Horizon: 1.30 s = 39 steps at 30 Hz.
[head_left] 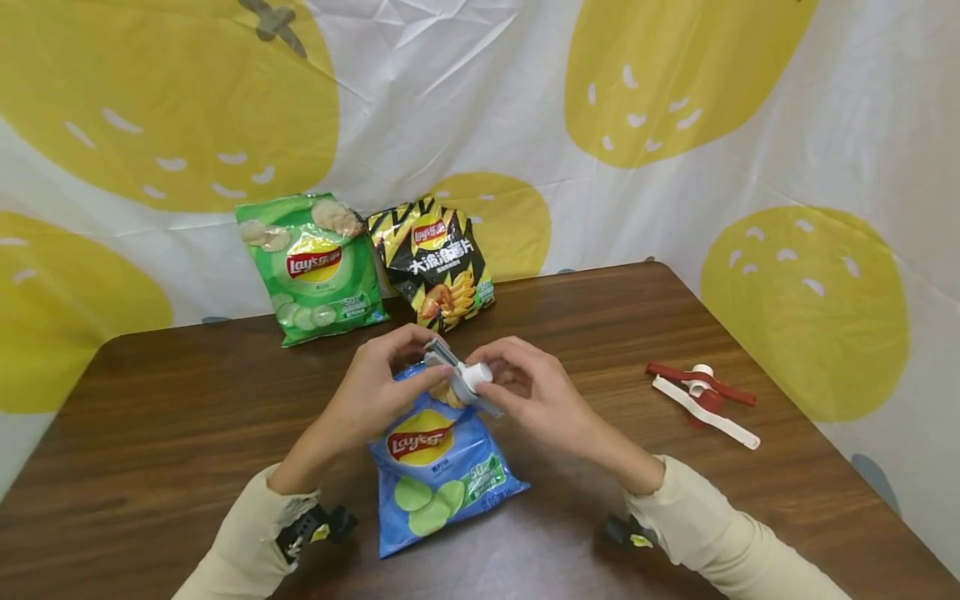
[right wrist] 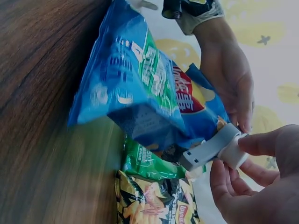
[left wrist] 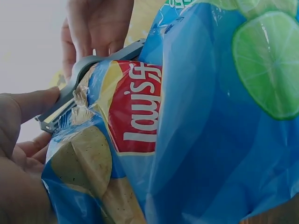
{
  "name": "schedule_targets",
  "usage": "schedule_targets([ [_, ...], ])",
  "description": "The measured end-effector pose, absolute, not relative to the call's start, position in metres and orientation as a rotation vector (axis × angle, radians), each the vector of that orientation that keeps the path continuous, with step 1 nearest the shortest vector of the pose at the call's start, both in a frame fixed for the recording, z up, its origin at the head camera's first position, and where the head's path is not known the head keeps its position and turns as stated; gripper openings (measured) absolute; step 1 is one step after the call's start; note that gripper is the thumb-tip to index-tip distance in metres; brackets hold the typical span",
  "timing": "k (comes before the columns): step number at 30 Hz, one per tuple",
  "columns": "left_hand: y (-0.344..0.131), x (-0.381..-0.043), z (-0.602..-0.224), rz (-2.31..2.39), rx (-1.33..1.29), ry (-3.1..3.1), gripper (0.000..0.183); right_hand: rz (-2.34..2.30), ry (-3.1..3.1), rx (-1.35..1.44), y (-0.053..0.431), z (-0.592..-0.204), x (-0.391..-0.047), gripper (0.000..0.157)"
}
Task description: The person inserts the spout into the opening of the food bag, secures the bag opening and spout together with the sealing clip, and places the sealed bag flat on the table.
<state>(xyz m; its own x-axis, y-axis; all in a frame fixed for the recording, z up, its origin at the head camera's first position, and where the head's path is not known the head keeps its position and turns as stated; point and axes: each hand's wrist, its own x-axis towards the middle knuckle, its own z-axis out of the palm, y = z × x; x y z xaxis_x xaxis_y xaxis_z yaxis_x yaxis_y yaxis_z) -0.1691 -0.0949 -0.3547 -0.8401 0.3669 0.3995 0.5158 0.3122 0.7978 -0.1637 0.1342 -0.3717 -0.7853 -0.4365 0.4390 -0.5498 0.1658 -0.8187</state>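
Observation:
A blue Lay's chip bag [head_left: 438,479] with lime slices printed on it tilts up from the table, its top end caught in a grey bag clip [right wrist: 212,148] with a white round cap [head_left: 476,375]. My left hand [head_left: 367,387] pinches one end of the clip, thumb on the near side and fingers behind the bag top. With thumb and fingers, my right hand [head_left: 543,400] grips the white cap. In the left wrist view, the bag's top is bunched along the clip [left wrist: 74,84], and the clip's toothed end shows beside the left thumb.
A green Lay's bag [head_left: 318,283] and a black-and-yellow Lay's bag [head_left: 435,267] lean against the patterned cloth [head_left: 480,100] at the back. On the right of the wooden table [head_left: 187,417] lie a red clip [head_left: 731,392] and a white clip [head_left: 708,414], close together.

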Motion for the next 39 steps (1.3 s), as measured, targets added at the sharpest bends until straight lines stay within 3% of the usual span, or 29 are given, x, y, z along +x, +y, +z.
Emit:
schedule_targets([
  [8, -0.085, -0.162, -0.356, -1.449, -0.848, -2.365, 0.021, 1.589, -2.412, 1.023, 0.136, -0.374, -0.164, 0.041],
  [14, -0.089, -0.158, -0.348, -1.322, -0.857, -2.505, 0.034, 1.694, -2.334, 1.083, 0.133, -0.377, -0.166, 0.03],
  [21, -0.095, -0.16, -0.347, -1.121, -0.905, -2.627, 0.012, 1.656, -2.369, 1.001, 0.133, -0.378, -0.165, 0.031],
  [26, -0.089, -0.159, -0.349, -1.094, -0.948, -2.472, 0.012, 1.524, -2.406, 0.878, 0.134, -0.378, -0.168, 0.031],
  [39, -0.081, -0.158, -0.353, -1.126, -0.887, -2.277, 0.012, 1.648, -2.3, 1.004, 0.136, -0.381, -0.166, 0.036],
])
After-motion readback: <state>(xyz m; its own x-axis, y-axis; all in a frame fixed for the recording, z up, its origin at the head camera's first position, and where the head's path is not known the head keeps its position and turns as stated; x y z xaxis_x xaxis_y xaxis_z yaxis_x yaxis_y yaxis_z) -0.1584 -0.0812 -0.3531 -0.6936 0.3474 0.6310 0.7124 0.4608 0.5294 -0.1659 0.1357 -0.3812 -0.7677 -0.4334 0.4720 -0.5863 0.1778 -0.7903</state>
